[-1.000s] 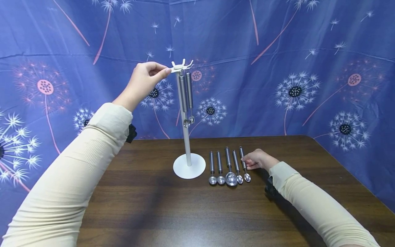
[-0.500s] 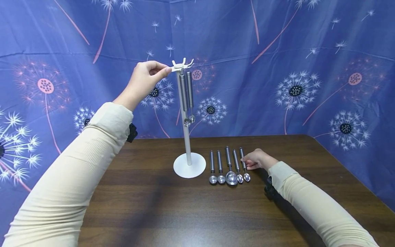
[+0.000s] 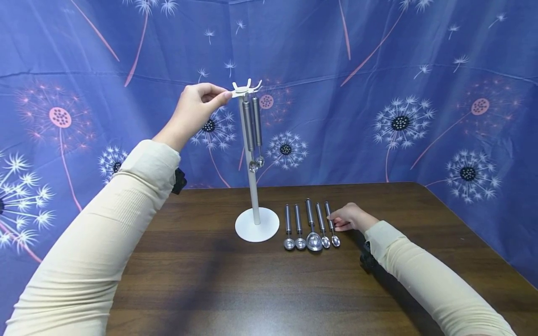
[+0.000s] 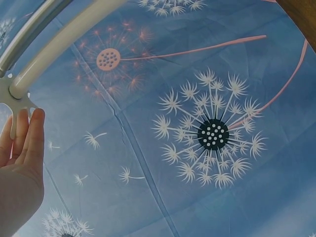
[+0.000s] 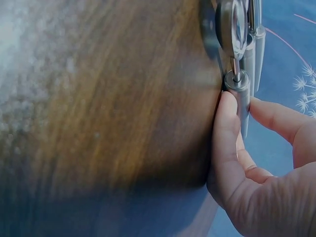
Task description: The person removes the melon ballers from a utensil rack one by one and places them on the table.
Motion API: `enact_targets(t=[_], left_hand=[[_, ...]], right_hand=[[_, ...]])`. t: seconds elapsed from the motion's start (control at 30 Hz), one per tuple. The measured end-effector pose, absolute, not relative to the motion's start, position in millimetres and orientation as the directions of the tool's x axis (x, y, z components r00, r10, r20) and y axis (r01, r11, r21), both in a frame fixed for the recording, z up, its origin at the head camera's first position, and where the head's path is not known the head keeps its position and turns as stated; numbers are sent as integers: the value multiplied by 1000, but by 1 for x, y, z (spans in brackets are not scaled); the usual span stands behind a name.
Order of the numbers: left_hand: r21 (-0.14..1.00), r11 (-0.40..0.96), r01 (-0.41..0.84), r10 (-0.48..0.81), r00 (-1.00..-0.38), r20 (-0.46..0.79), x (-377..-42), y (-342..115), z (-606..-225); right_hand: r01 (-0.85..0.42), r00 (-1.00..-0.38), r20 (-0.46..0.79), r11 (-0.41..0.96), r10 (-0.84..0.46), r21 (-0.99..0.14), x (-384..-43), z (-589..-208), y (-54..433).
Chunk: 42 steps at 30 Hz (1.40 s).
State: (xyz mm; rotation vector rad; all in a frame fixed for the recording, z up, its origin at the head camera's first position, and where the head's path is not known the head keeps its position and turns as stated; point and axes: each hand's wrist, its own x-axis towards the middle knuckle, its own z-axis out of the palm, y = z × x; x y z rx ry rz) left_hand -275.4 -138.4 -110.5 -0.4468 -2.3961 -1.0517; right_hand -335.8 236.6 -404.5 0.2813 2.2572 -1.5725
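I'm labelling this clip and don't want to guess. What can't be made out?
How the hanging spoons attach to the white stand: head view, too small.
Their bowls: left wrist view, cut off by the top edge.
Any markings on the table spoons: head view, too small.
Part of the rightmost spoon's handle: head view, covered by the right hand.

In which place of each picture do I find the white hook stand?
Head: white hook stand just left of centre, left hand pinching its top.
Left wrist: upper left, only part of its pole and hooked top.
Right wrist: not in it.
Shared landmark: blue dandelion-print backdrop, in all three views.
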Motion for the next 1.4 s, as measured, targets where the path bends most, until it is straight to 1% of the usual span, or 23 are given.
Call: enact_targets(t=[0.23,0.5,0.7,0.97,1.17,1.4], left_hand=[[595,651,472,103,-831,546,-276,-139,-110],[593,674,440,107,-853,511,-273,-139,-107],[600,666,442,136,-864,485,-272,-143,-106],[590,664,459,192,-867,459,-271,-148,-103],[590,683,431,182,-882,434,-269,-146,-101],[591,697,407,162,-892,423,-268,-143,-98]], right_hand=[[369,-910,-412,356,-51,-859,-335,-404,238],[357,-913,-403,367,-56,-859,-333,-399,240],[342,-918,-388,337,-81,-877,-334,-391,244],[307,-928,-354,303,-115,-902,-338,-376,244],[283,-932,-331,270,-151,-920,-338,-362,233],[254,-939,-301,256,-164,-933,-343,-336,215]])
